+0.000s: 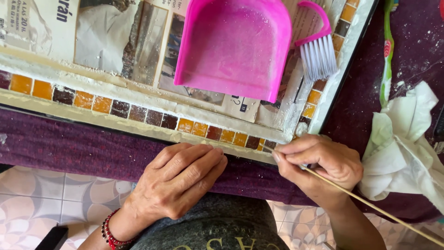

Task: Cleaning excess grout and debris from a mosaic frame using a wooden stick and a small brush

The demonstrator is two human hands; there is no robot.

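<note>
My right hand (321, 162) pinches a thin wooden stick (370, 206), its tip at the near right corner of a mosaic frame (138, 113) edged with orange and brown tiles set in white grout. The stick's long end runs back to the lower right. My left hand (178, 183) lies palm down, fingers together, against the frame's near edge on the purple cloth (60, 146), holding nothing. A red bead bracelet (111, 234) circles that wrist.
A pink dustpan (233, 46) and a small pink brush (319, 46) with white bristles lie on newspaper (106, 37) inside the frame. A green toothbrush (386, 51) and a crumpled white cloth (404, 148) sit to the right. Patterned floor tiles (46, 199) show below.
</note>
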